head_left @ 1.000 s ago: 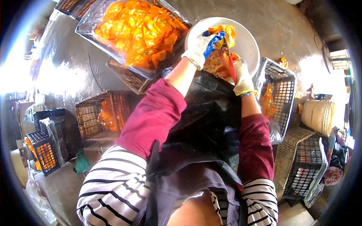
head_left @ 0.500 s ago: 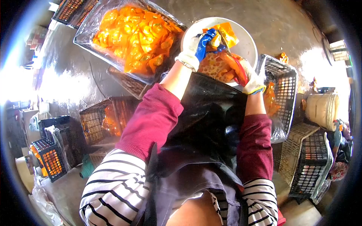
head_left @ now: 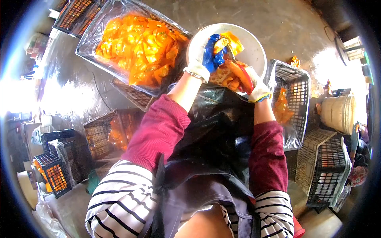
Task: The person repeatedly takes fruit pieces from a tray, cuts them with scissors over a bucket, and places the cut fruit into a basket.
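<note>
My left hand (head_left: 208,57), in a white glove with a blue coated palm, closes around a glossy orange-yellow piece of produce (head_left: 235,43) whose exact kind I cannot make out. My right hand (head_left: 247,79), in a white glove with a red-orange coating, is shut on a knife (head_left: 230,53). Its thin blade points up beside the piece and the left fingers; the handle is hidden in the glove. Both hands are over a round white bucket (head_left: 260,55). Wet orange and pale scraps (head_left: 224,77) lie inside it, partly behind my hands.
A plastic-lined crate (head_left: 85,49) heaped with orange pieces stands left of the bucket. To the right is a lined black crate (head_left: 303,95) with some orange pieces. More crates (head_left: 327,174) and a cream bucket (head_left: 337,113) stand further right. A black apron (head_left: 214,127) covers my lap.
My left hand has turned and moved slightly down and left, with its fingers wrapped further around the piece. The right hand and knife have shifted slightly left. The whole view has shifted a little.
</note>
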### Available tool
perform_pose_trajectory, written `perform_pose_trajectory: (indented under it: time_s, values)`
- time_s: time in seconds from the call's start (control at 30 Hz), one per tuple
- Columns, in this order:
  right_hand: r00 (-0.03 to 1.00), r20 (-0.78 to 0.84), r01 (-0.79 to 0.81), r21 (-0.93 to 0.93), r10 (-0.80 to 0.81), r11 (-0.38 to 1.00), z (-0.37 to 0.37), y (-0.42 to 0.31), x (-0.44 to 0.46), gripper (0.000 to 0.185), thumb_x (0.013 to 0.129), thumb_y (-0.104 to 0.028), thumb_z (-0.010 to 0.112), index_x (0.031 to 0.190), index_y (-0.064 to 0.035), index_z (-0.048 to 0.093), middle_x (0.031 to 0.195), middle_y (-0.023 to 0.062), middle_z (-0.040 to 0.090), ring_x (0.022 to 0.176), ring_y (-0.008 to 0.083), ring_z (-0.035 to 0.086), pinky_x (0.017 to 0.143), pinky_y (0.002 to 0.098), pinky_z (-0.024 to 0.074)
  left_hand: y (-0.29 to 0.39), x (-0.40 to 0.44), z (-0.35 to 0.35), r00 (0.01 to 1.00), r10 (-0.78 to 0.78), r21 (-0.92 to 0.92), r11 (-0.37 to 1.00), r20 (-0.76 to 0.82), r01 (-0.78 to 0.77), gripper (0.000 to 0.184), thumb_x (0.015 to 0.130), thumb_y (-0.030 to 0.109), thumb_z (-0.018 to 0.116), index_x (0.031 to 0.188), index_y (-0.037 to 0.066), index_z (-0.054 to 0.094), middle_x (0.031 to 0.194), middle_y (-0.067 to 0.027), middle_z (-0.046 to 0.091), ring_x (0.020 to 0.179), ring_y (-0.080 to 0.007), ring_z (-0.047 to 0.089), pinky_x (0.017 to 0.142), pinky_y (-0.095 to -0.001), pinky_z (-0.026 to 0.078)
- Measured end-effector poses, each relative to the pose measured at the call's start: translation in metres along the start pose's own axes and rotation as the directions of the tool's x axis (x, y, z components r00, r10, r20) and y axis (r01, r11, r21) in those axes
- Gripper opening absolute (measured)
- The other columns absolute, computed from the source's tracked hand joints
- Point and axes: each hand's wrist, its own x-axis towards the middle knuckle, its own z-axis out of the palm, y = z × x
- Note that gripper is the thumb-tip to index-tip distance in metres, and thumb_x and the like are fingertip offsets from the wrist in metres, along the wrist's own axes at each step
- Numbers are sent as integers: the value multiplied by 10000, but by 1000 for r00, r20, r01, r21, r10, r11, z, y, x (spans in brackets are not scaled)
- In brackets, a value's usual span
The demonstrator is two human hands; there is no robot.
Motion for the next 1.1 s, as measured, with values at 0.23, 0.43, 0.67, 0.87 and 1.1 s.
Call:
perform_pose_trajectory:
  time_s: [0.23,0.43,0.67,0.87,1.1]
  values:
    - [962,-217,201,141,-167,969,-16,19,23,356,876,-361,618,1039,-45,598,799,24,623,610,112,580,497,237,446,4,12,-3,952,-267,-498,811,151,306,423,949,329,500,1254,38,464,1171,-167,566,1028,-310,577,860,-414,503]
    - [818,-467,544,817,-336,191,-45,31,18,667,890,-531,472,1204,58,481,1093,152,612,990,291,597,877,424,487,30,19,-91,950,-78,-832,463,304,304,398,932,350,482,1096,9,605,1113,-150,639,1051,-296,593,964,-401,440]
    - [829,-211,426,838,-517,340,-42,31,20,549,889,-451,508,1128,41,543,1180,192,584,1046,345,573,898,468,467,16,-20,-230,996,-63,-426,900,66,85,442,990,305,348,1214,-51,480,1221,-197,557,1144,-302,538,1002,-393,414]
    - [853,155,106,883,-498,457,-68,30,42,524,897,-341,502,1264,33,482,1240,151,562,1118,322,537,927,408,463,28,-77,-262,823,-122,151,958,-555,244,347,875,213,613,1150,2,588,984,-145,663,916,-192,646,811,-319,515]
    - [929,66,194,749,-363,633,-33,16,43,484,900,-360,519,1201,18,550,1241,118,577,1118,239,565,1018,375,409,-23,-70,-199,980,-187,942,334,66,0,500,884,367,507,1316,120,460,1235,-185,548,1141,-358,509,996,-359,396]
